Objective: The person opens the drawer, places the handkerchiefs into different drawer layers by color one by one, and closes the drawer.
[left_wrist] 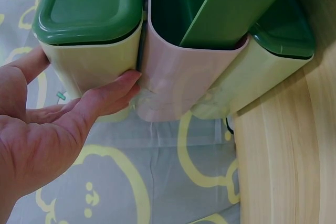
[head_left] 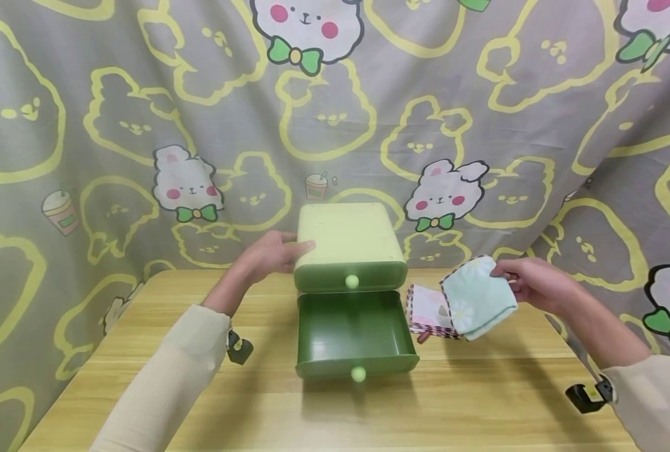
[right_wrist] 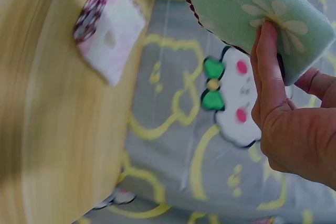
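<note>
A small cabinet with pale tiers and green drawers stands on the table. Its middle drawer is pulled out, and no items show inside. My left hand holds the top tier, thumb over the upper edge and fingers along the side. To the cabinet's right, my right hand pinches a folded mint-green towel with white daisies and dark-checked edging, raised above the table. Below and left of it lies a folded pink-and-white towel with checked edging, partly covered by the mint one in the head view.
The wooden table extends around the cabinet. A grey curtain with yellow outlines and rabbits hangs behind and on the sides. The top drawer and the bottom drawer are closed. A strap device sits on each wrist.
</note>
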